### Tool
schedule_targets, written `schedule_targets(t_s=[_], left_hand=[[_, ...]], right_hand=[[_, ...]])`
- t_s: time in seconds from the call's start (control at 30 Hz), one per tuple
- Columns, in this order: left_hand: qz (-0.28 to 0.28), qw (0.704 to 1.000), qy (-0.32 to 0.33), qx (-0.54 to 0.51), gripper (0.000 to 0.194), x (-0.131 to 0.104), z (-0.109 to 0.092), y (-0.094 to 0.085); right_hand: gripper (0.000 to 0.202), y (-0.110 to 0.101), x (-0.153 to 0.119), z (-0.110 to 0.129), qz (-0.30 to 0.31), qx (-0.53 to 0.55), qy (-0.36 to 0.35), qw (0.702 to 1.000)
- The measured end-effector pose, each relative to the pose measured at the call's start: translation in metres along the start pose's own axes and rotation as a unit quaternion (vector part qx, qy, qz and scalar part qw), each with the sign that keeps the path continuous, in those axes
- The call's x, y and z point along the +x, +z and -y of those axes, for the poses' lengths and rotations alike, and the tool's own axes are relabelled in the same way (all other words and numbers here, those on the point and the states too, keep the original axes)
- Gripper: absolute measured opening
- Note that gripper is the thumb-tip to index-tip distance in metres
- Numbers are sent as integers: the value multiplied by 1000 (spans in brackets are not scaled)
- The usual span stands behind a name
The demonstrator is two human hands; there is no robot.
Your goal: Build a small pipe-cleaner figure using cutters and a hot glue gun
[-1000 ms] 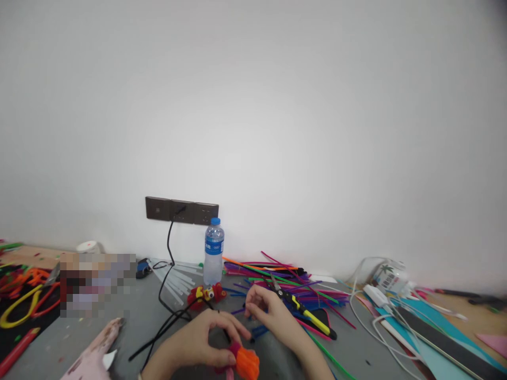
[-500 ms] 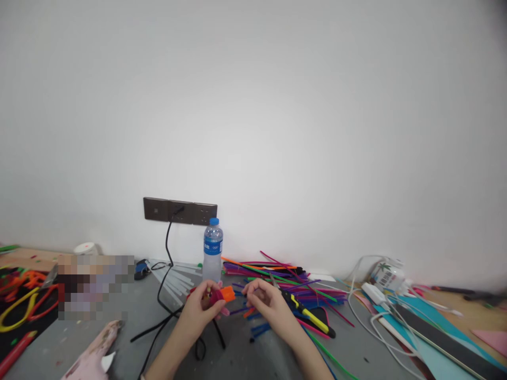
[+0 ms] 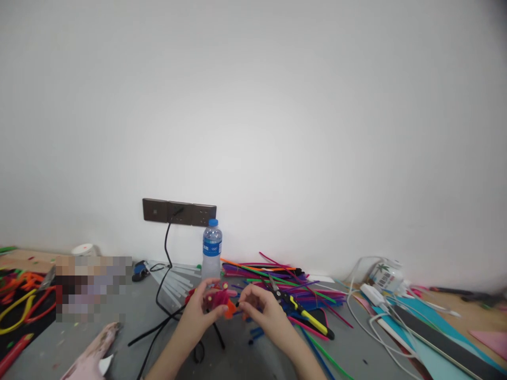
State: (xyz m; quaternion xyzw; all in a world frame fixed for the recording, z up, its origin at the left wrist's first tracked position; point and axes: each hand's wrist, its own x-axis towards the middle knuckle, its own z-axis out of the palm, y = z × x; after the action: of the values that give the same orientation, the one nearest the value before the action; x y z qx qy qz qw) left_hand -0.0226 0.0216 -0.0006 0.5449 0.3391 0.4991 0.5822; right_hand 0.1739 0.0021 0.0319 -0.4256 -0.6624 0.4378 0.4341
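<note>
Grey tabletop (image 3: 138,302) is stretching beneath left hand (image 3: 199,310) and right hand (image 3: 264,311) | left hand is holding magenta-and-orange piece (image 3: 218,301), between the hands | right hand is curling narrowly beside it, any hold unclear | capped bottle (image 3: 212,248) is standing beyond left hand, fill unclear

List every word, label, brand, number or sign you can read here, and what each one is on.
No word or number reads clearly.
Bottle label: white characters, too blurred to read, beside what looks like a small linked-rings sign.
Clear wrapper on the right: a palm-tree picture above dark strokes, letters or a barcode, too blurred to tell.
Wall socket panel: any markings are too small to read.
</note>
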Motion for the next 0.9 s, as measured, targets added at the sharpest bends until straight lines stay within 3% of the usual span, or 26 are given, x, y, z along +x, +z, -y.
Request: schedule_targets(t_s=[0.1,0.27,0.47,0.9], left_hand=[[-19,1000,3,-16,54,0,-5,2],[-42,998,-26,-31,47,0,-5,6],[-31,998,-55,-23,47,-2,-6,9],[-20,997,-41,-57,43,1,3,4]], right_hand=[[8,5,-2,2,14,11,14,1000],[7,11,0,5,-24,-39,-21,999],[5,16,4,3,-56,-69,-78,993],[3,7,5,-4,-46,-67,-72,994]])
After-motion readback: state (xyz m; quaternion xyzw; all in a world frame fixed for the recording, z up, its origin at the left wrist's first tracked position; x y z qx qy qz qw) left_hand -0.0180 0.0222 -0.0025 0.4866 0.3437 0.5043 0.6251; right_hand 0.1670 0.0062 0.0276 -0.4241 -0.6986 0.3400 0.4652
